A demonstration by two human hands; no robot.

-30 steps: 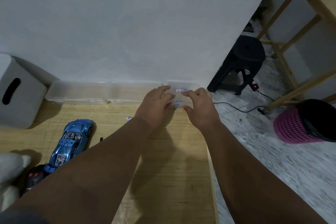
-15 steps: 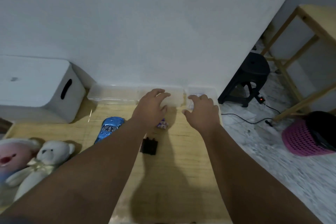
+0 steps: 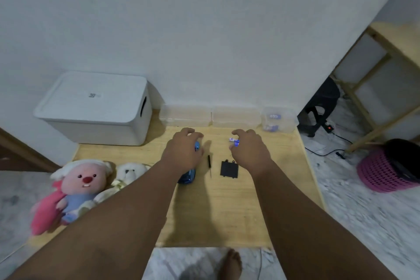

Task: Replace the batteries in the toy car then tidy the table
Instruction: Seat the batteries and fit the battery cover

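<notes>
The blue toy car (image 3: 187, 176) lies on the wooden table (image 3: 227, 216), its far end covered by my left hand (image 3: 183, 152), whose fingers curl down around it. My right hand (image 3: 250, 151) is to the right of it, with small blue-and-white batteries (image 3: 234, 142) pinched between thumb and forefinger just above the tabletop. Between the hands lie a thin black screwdriver (image 3: 209, 163) and the flat black battery cover (image 3: 229, 169). More batteries sit in a small clear box (image 3: 280, 120) by the wall.
Two empty-looking clear boxes (image 3: 185, 116) (image 3: 236, 118) line the wall beside a white lidded bin (image 3: 95, 109). Two plush toys (image 3: 76, 191) (image 3: 130, 174) lie at the table's left. A black stool (image 3: 322, 107), a pink basket (image 3: 384, 171) and a cable are on the floor to the right.
Both hands have drawn back from the clear boxes at the wall. The left has come down on the car and the right on the batteries. The view has shifted left and back.
</notes>
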